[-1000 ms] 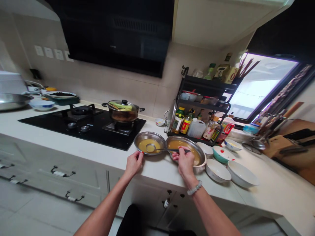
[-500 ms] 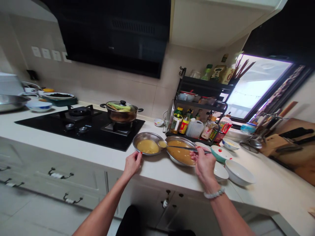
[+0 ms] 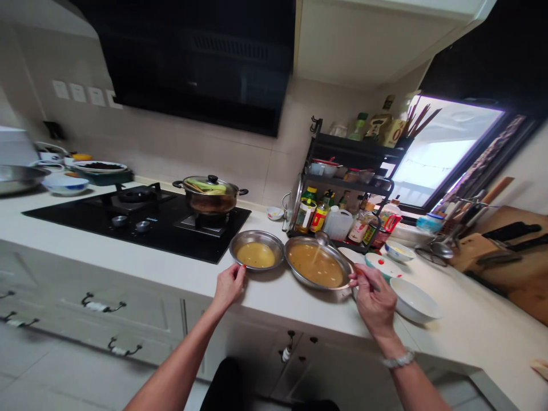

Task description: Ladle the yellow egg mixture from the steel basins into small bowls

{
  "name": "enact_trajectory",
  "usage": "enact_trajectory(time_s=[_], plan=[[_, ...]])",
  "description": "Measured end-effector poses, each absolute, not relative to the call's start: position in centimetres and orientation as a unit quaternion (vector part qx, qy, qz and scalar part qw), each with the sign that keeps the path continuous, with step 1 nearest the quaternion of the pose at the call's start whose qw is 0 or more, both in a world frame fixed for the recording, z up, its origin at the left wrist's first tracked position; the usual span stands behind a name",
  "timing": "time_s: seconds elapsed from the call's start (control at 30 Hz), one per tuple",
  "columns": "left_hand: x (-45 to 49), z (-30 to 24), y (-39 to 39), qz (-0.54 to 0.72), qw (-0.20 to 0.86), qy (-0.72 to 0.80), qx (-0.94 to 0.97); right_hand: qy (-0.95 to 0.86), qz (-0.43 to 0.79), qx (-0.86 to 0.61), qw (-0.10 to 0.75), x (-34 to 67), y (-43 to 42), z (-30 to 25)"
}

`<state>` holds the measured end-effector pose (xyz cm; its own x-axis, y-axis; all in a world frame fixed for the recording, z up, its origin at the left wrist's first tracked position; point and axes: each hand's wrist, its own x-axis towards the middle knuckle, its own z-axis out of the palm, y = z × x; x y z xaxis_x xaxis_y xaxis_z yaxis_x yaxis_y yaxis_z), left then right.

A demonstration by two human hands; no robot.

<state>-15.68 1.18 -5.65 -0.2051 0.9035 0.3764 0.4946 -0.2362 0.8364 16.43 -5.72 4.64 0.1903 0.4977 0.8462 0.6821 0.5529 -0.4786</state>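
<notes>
My left hand [image 3: 230, 283] pinches the near rim of the smaller metal bowl [image 3: 240, 262], which holds a shallow yellowish liquid. Beside it on the right stands a larger metal bowl [image 3: 295, 278] of brownish liquid with pale bits floating in it. My right hand [image 3: 375, 299] is closed around the handle of a ladle [image 3: 322, 237]. The ladle's head is tilted above the far side of the larger bowl, and a thin stream of liquid runs from it into that bowl. Part of the handle is hidden by my fingers.
A lidded pot [image 3: 211, 197] stands on the black cooktop [image 3: 184, 242] to the left. Behind the bowls, a black rack [image 3: 349, 181] holds bottles and jars. White bowls [image 3: 415, 299] and a green-rimmed dish [image 3: 382, 264] sit by my right hand, with a knife block [image 3: 475, 251] farther right.
The ladle has moved right, from the smaller bowl's rim to above the larger bowl, and now pours. My right hand has shifted right and slightly down; my left hand stays at the smaller bowl.
</notes>
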Motion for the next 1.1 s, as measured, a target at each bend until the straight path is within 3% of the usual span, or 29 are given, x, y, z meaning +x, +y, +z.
enact_trajectory(time_s=[0.13,0.37,0.7,1.1], plan=[[-15.7,-5.7,1.1,0.517,0.198,0.582,0.596,-0.682,-0.11,-0.43,0.581,16.0,-6.1,4.3],[-15.7,-5.5,1.1,0.522,0.197,0.58,0.593,-0.605,0.057,-0.415,0.677,10.9,-4.8,2.8],[-15.6,-5.6,1.2,0.517,0.202,0.579,0.597,-0.643,0.147,-0.437,0.612,4.8,-1.5,1.0],[-15.6,-5.8,1.3,0.522,0.203,0.577,0.595,-0.418,0.33,-0.484,0.694,4.8,-0.1,1.1]])
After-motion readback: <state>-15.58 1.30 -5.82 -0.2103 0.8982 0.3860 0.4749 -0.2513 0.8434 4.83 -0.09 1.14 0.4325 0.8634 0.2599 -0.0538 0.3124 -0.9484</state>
